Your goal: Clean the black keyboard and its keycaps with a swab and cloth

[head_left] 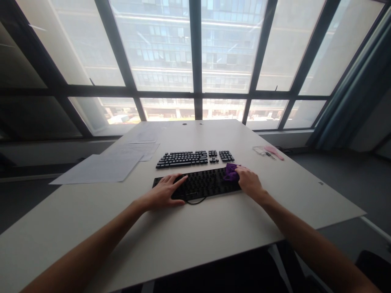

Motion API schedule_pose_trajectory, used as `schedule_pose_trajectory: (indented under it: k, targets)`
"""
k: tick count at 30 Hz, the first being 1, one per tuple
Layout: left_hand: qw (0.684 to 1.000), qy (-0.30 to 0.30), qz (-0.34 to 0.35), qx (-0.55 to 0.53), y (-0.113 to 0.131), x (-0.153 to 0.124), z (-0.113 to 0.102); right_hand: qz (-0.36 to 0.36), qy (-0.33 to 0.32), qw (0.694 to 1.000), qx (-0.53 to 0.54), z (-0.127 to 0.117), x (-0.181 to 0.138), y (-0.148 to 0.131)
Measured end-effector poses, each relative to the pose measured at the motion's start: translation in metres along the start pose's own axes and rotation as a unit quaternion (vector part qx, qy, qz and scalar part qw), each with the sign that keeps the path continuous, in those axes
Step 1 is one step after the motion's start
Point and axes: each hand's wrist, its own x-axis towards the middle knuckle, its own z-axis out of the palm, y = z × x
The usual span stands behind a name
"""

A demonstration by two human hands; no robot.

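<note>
A black keyboard base with its keycaps off lies on the white table, slightly turned. My left hand rests on its left end, fingers stretched out and thumb apart. At the right end my right hand grips a crumpled purple cloth, which touches the top of the base. Part of the cloth is hidden by the fingers. Just beyond the base, the loose black keycaps stand in rows laid out like a keyboard. A short black cable loops out at the near edge.
Several sheets of paper lie at the left of the table. To the right are a clear plastic bag and a pink item with small dark pieces beside it. Large windows stand behind the table, with a blue curtain at the right.
</note>
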Motion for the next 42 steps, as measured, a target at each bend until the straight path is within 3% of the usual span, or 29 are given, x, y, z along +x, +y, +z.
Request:
schedule_pose_trajectory:
  k: [3, 5, 7, 9, 11, 15, 18, 20, 22, 24, 26, 32, 36, 39, 42]
  targets:
    - [1.0, -0.003, -0.004, -0.002, 0.001, 0.0, 0.0, 0.089, 0.061, 0.994, 0.011, -0.012, 0.004, 0.018]
    - [1.0, -0.007, -0.005, -0.003, 0.002, 0.0, -0.001, 0.067, 0.095, 0.993, 0.033, -0.013, 0.002, 0.023]
    - [1.0, -0.009, -0.006, -0.003, 0.002, 0.0, -0.001, -0.005, 0.073, 0.996, 0.052, -0.008, -0.004, 0.023]
    - [1.0, -0.012, -0.007, -0.001, 0.002, 0.0, -0.002, -0.073, 0.01, 0.996, 0.053, 0.0, -0.011, 0.022]
    - [1.0, -0.013, -0.008, 0.0, 0.002, 0.0, -0.002, -0.08, -0.025, 0.996, 0.029, 0.005, -0.016, 0.024]
    - [1.0, -0.015, -0.01, 0.002, 0.002, 0.0, -0.001, 0.05, -0.024, 0.998, -0.039, 0.001, -0.016, 0.037]
    - [1.0, -0.015, -0.009, -0.001, 0.001, 0.0, -0.001, 0.123, -0.012, 0.992, -0.026, -0.006, -0.014, 0.039]
    - [1.0, -0.016, -0.009, -0.002, 0.0, 0.0, -0.001, 0.094, 0.021, 0.995, 0.014, -0.006, -0.015, 0.034]
    - [1.0, -0.014, -0.007, 0.0, 0.0, 0.0, 0.0, 0.012, 0.036, 0.998, 0.059, -0.002, -0.019, 0.026]
    - [1.0, -0.005, -0.005, -0.001, 0.0, 0.0, 0.0, -0.06, 0.016, 0.995, 0.083, 0.004, -0.024, 0.02]
    - [1.0, 0.002, -0.003, -0.004, 0.0, 0.0, 0.0, -0.077, -0.003, 0.994, 0.072, 0.007, -0.03, 0.018]
    - [1.0, -0.012, -0.011, -0.003, 0.001, 0.001, -0.001, 0.048, -0.015, 0.998, -0.023, -0.005, -0.034, 0.032]
    - [1.0, -0.014, -0.011, -0.002, 0.001, 0.001, 0.0, 0.136, -0.002, 0.991, -0.012, -0.017, -0.026, 0.034]
    - [1.0, -0.014, -0.01, 0.0, 0.0, 0.001, 0.001, 0.074, 0.036, 0.993, 0.083, -0.016, -0.025, 0.025]
    - [1.0, -0.01, -0.012, 0.001, 0.0, 0.0, 0.001, -0.064, -0.011, 0.985, 0.163, -0.005, -0.033, 0.017]
